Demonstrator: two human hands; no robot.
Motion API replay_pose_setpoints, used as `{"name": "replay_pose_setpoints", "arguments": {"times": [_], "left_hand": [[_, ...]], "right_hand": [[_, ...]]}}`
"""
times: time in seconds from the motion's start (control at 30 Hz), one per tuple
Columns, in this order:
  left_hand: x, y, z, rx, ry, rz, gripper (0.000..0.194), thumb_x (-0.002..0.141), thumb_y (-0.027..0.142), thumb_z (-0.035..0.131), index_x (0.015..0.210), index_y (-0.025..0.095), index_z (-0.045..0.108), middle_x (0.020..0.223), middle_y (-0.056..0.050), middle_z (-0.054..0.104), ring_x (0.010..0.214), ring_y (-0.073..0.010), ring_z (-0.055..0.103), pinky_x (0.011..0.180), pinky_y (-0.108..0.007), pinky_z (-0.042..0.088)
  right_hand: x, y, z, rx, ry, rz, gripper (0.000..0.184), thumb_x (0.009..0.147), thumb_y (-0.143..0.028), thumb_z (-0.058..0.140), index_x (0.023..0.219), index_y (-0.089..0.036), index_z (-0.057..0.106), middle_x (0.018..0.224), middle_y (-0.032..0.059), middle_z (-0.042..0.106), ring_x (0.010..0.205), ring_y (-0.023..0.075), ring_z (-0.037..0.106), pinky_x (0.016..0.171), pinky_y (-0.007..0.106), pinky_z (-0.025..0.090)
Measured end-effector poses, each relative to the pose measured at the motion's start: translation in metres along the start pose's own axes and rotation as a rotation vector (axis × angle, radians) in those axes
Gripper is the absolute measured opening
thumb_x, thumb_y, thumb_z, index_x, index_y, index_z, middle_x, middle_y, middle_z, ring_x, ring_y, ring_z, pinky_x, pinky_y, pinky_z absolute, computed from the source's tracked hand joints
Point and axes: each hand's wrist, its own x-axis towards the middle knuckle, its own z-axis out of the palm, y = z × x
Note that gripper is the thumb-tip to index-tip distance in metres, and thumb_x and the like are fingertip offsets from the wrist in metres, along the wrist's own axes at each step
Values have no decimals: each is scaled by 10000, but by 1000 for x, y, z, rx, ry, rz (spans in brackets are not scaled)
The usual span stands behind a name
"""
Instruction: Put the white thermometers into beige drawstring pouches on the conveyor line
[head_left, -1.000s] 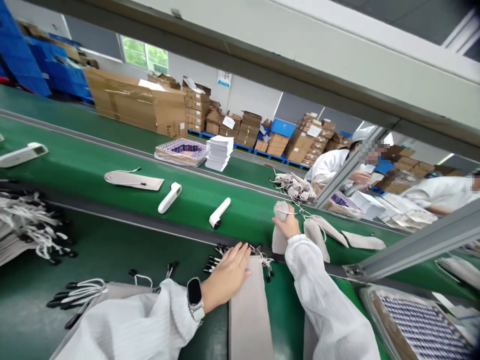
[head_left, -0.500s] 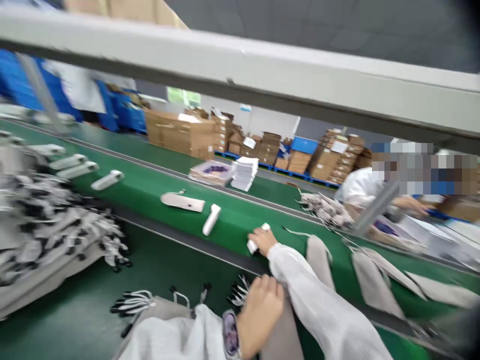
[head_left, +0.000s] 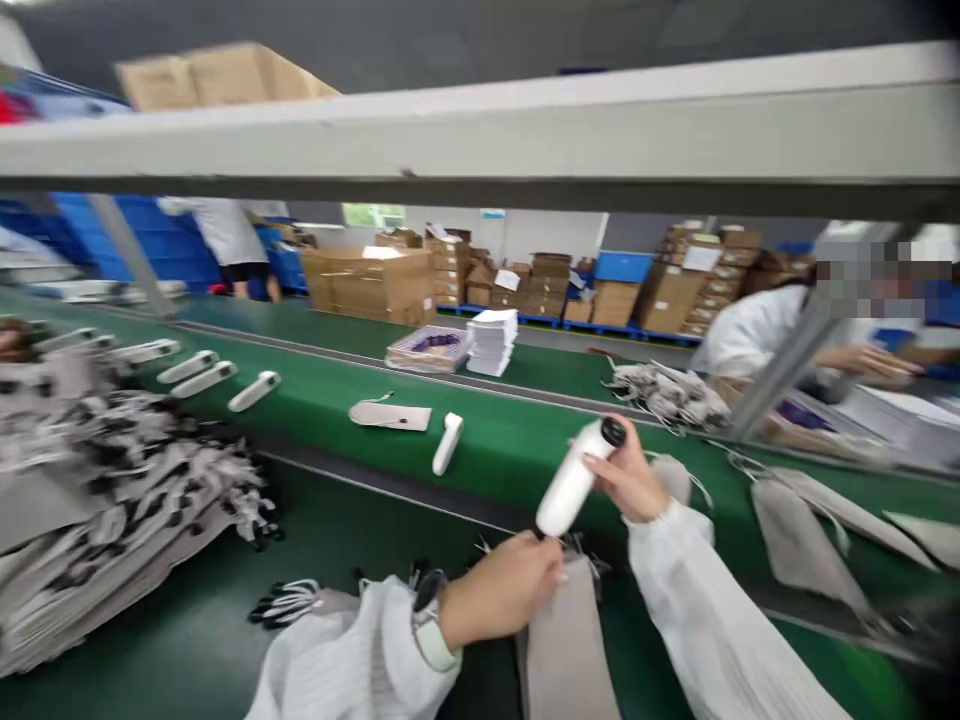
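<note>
My right hand grips a white handheld device, a smooth rounded cylinder with a black end. It is tilted, black end up, with its rounded lower end just above my left hand. The fingers of my left hand are closed at the top edge of a grey drawstring pouch, which hangs toward me; the exact grip is partly hidden. On the green conveyor belt beyond lie another white device and a flat grey pouch.
A heap of grey pouches with black-tipped cords covers the left side. More white devices lie along the belt. A metal rail crosses overhead. At right a co-worker sits behind a slanted post; white booklets are stacked opposite.
My right hand has lifted the white device off the belt and brought it toward my left hand. My left hand has turned, fingers now at the pouch's top. The view has levelled.
</note>
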Motion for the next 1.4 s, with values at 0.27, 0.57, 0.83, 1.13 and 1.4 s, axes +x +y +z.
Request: {"name": "replay_pose_setpoints", "arguments": {"times": [0.27, 0.57, 0.83, 1.13, 1.4], "left_hand": [[6, 1, -16, -293, 120, -69, 240, 885, 313, 305, 707, 188, 407, 658, 40, 400, 598, -106, 400, 548, -215, 292], [10, -18, -10, -237, 393, -87, 161, 838, 305, 408, 786, 182, 499, 856, -16, 375, 668, -114, 438, 617, -234, 367], [4, -16, -36, -163, 407, -274, 241, 822, 388, 386, 859, 186, 512, 807, -12, 440, 680, -140, 461, 599, -242, 361], [-25, 20, -69, -809, 59, -306, 357, 832, 432, 370, 640, 160, 497, 446, 75, 250, 412, -65, 188, 405, -193, 138], [-26, 29, -50, -849, 297, -36, 332, 844, 418, 364, 709, 179, 552, 504, 37, 396, 452, -85, 367, 449, -203, 320]], "right_hand": [[2, 0, -13, 101, -186, 102, 431, 664, -308, 636, 972, -271, 338, 838, -7, 571, 712, 160, 597, 582, 354, 501], [-11, 7, 9, -101, -659, 432, 555, 713, -613, 402, 819, -100, 584, 906, 113, 550, 842, 164, 528, 506, 221, 478], [-8, 12, 12, -609, -218, 71, 536, 765, -589, 337, 786, -138, 626, 543, -4, 536, 406, 44, 390, 382, 157, 322], [5, 20, -13, -444, -5, -30, 466, 763, -555, 357, 748, -140, 567, 481, -19, 526, 328, 34, 295, 360, 167, 273], [-32, 29, 66, -105, -728, 13, 354, 448, -299, 741, 710, -133, 569, 674, -5, 572, 638, 113, 542, 608, 241, 447]]}}
